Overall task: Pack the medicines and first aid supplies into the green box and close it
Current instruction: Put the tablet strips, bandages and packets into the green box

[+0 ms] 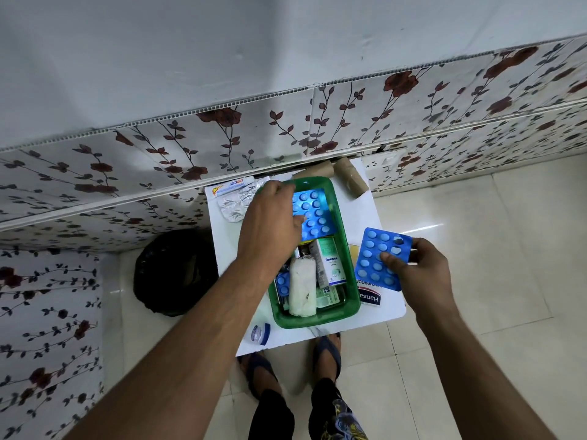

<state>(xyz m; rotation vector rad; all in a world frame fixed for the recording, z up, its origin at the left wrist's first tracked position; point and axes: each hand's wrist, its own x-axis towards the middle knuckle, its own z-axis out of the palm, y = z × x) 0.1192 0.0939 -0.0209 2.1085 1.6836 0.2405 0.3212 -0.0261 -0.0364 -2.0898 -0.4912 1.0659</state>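
Observation:
The open green box (347,249) sits on a small white table (392,306). Inside it lie a white gauze roll (302,289), an Optibex carton (328,265), a small blue strip (282,285) and a large blue tablet strip (314,214). My left hand (270,223) reaches into the far half of the box, fingers resting on that large strip. To the right of the box, my right hand (416,271) pinches a second blue tablet strip (379,258) and holds it above the table.
Two brown bandage rolls (349,181) lie behind the box. A silver blister strip (236,204) and a printed pack lie at the table's far left. A Hansaplast pack (370,298) lies right of the box, a small round blue-rimmed container (260,333) at the front left. A black bin (174,274) stands left of the table.

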